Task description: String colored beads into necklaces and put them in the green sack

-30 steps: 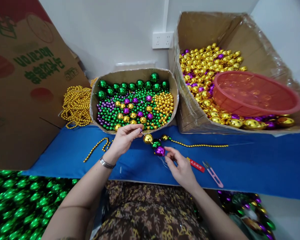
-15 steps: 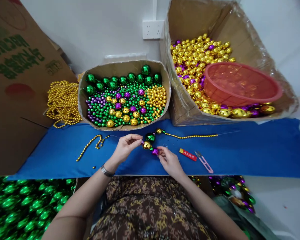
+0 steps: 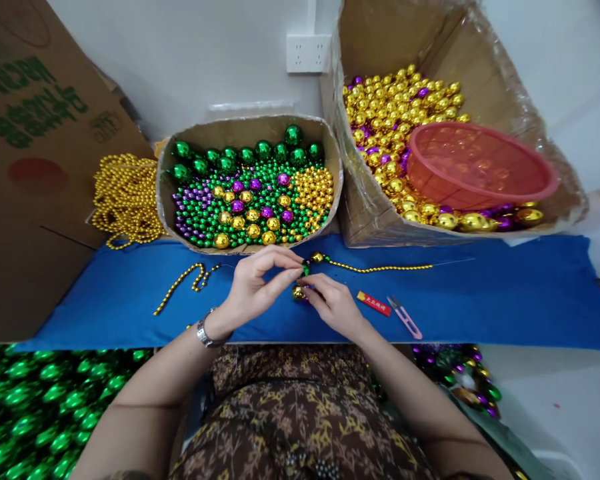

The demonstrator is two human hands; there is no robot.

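Observation:
Both my hands meet over the blue cloth at a string of beads. My left hand (image 3: 260, 283) pinches the strand at the green bead (image 3: 306, 269), which its fingertips partly cover. My right hand (image 3: 333, 303) is closed on the same strand just below, beside a large gold bead (image 3: 299, 293); a purple bead is mostly hidden behind the fingers. Further along, another gold bead (image 3: 317, 257) leads to a tail of small gold beads (image 3: 380, 268) stretching right, with thread at its end. Left of my hands lies a short gold bead strand (image 3: 180, 285).
A cut carton (image 3: 250, 251) of green, purple and gold beads stands behind my hands. Right of it, a larger carton (image 3: 375, 230) holds gold beads and a red basket (image 3: 480, 167). Pink thread snips (image 3: 405, 318) and a red packet (image 3: 374, 303) lie right. Gold bead strings (image 3: 125, 200) lie left.
My left hand has moved right and up along the strand, from the gold and purple beads to the green one. My right hand has shifted slightly up and left, closer to it.

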